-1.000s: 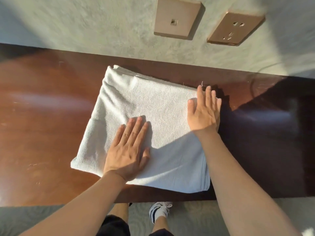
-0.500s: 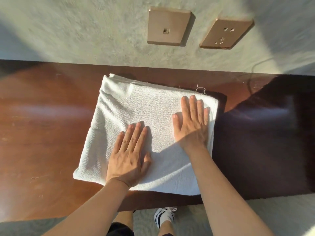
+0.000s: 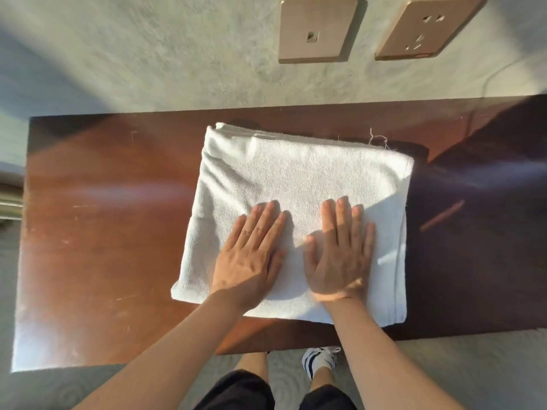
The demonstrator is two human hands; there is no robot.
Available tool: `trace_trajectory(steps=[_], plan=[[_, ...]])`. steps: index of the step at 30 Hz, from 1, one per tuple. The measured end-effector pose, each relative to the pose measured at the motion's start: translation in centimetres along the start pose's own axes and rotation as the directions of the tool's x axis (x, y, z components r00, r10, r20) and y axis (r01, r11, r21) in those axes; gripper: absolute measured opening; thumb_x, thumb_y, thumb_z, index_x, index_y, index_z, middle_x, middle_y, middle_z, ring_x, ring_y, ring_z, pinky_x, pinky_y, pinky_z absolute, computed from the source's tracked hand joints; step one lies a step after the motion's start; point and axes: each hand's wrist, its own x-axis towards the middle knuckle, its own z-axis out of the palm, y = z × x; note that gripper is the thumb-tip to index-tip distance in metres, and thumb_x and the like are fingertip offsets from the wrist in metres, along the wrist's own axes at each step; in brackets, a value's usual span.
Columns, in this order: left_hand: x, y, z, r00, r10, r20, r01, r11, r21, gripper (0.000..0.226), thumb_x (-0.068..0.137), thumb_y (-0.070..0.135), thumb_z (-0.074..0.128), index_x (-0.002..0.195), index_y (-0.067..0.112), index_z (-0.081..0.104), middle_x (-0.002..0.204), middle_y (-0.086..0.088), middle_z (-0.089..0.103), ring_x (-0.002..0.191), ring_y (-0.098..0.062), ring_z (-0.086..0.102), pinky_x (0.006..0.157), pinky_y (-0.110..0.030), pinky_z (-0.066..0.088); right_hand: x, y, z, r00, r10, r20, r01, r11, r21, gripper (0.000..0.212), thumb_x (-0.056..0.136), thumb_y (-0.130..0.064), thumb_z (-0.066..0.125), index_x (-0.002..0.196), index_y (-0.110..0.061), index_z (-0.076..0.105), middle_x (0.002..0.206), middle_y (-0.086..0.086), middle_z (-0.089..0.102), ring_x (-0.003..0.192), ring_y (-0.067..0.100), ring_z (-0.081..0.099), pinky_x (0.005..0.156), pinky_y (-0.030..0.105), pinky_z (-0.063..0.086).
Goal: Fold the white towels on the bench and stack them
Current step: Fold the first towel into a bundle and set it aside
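From the head camera, looking down, a white towel (image 3: 299, 184) lies folded on a dark brown wooden bench (image 3: 97, 232). The towel is soft and fuzzy, with tiny loops all over it. It makes a thick shape with 4 sides, a bit wider near the person. Its far edge is a rounded fold, and a few loose threads stick up from the far right corner. It sits near the middle of the bench, close to the front edge.

Both hands lie flat on the near half of the towel, side by side. The left hand (image 3: 248, 255) has its fingers straight and close together, pressing down. The right hand (image 3: 340, 255) is flat too, fingers straight and pointing away from the person. Neither hand grips anything.

The bench top is smooth and shiny, with small pale scratches on the left part. Its right part is in dark shadow.

Behind the bench is a rough grey wall with 2 square tan plates: a switch plate (image 3: 318, 28) and a socket (image 3: 426, 28) with small holes.

Below the bench, a white shoe (image 3: 319, 361) with dark stripes stands on a pale floor.
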Motion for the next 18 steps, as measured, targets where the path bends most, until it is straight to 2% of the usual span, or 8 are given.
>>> trace_trajectory(steps=[2, 5, 9, 11, 14, 16, 18], plan=[[1.0, -1.9, -0.7, 0.995, 0.085, 0.044, -0.089, 0.992, 0.087, 0.067, 0.106, 0.047, 0.033, 0.163, 0.025, 0.005, 0.171, 0.000, 0.001, 0.157, -0.024, 0.000, 0.126, -0.049, 0.012, 0.0, 0.0, 0.0, 0.999, 0.005, -0.042, -0.005, 1.000, 0.010, 0.065, 0.097, -0.044, 0.036, 0.154, -0.013, 0.038, 0.163, 0.012, 0.029, 0.152, 0.037, 0.023, 0.118, 0.062, 0.023], [4.6, -5.5, -2.6, 0.987, 0.137, 0.087, -0.148, 0.978, 0.144, 0.074, 0.103, 0.056, 0.037, 0.163, 0.030, 0.001, 0.171, 0.003, -0.003, 0.157, -0.023, -0.004, 0.127, -0.050, 0.007, -0.2, 0.2, -0.2, 1.000, -0.015, -0.024, 0.014, 1.000, -0.017, 0.068, 0.095, -0.046, 0.039, 0.156, -0.015, 0.035, 0.164, 0.010, 0.028, 0.153, 0.036, 0.021, 0.119, 0.062, 0.021], [11.3, -11.1, -5.4, 0.977, 0.138, 0.163, -0.174, 0.957, 0.232, 0.072, 0.099, 0.065, 0.019, 0.161, 0.038, -0.006, 0.170, 0.006, -0.005, 0.156, -0.017, -0.010, 0.127, -0.042, -0.004, 0.0, 0.4, -0.2, 1.000, -0.011, -0.026, 0.010, 1.000, -0.015, 0.071, 0.094, -0.046, 0.040, 0.158, -0.018, 0.031, 0.166, 0.006, 0.025, 0.155, 0.033, 0.017, 0.121, 0.061, 0.018], [13.8, -12.5, -6.6, 0.983, 0.052, 0.179, -0.098, 0.962, 0.255, 0.068, 0.100, 0.065, 0.012, 0.161, 0.039, -0.006, 0.170, 0.006, -0.005, 0.156, -0.014, -0.013, 0.127, -0.039, -0.008, 0.2, 0.4, -0.2, 0.999, -0.003, -0.041, 0.003, 1.000, -0.003, 0.070, 0.094, -0.046, 0.040, 0.158, -0.018, 0.032, 0.166, 0.005, 0.025, 0.155, 0.032, 0.018, 0.121, 0.061, 0.019], [15.1, -11.9, -7.5, 0.983, -0.097, 0.153, 0.062, 0.974, 0.219, 0.069, 0.101, 0.060, 0.009, 0.162, 0.030, 0.001, 0.170, 0.005, -0.003, 0.155, -0.015, -0.016, 0.127, -0.039, -0.007, 0.1, 0.3, -0.1, 0.998, 0.000, -0.056, -0.001, 1.000, -0.006, 0.069, 0.094, -0.045, 0.040, 0.157, -0.018, 0.034, 0.166, 0.006, 0.027, 0.154, 0.032, 0.020, 0.120, 0.061, 0.020], [14.0, -10.0, -7.6, 0.994, -0.058, 0.097, 0.042, 0.986, 0.162, 0.068, 0.104, 0.055, 0.011, 0.163, 0.023, 0.007, 0.171, 0.001, 0.001, 0.156, -0.018, -0.012, 0.128, -0.040, -0.002, 0.1, 0.3, 0.0, 0.998, 0.001, -0.060, -0.001, 1.000, -0.006, 0.070, 0.094, -0.046, 0.040, 0.157, -0.018, 0.034, 0.166, 0.006, 0.027, 0.154, 0.033, 0.020, 0.120, 0.062, 0.021], [11.3, -7.2, -7.1, 0.997, 0.069, 0.018, -0.070, 0.993, 0.098, 0.065, 0.106, 0.051, 0.015, 0.163, 0.020, 0.013, 0.171, -0.004, 0.006, 0.157, -0.022, -0.003, 0.128, -0.042, 0.002, 0.2, 0.3, 0.1, 0.999, -0.002, -0.050, 0.001, 1.000, -0.018, 0.070, 0.094, -0.047, 0.038, 0.158, -0.018, 0.033, 0.166, 0.006, 0.026, 0.154, 0.033, 0.020, 0.120, 0.061, 0.020]])
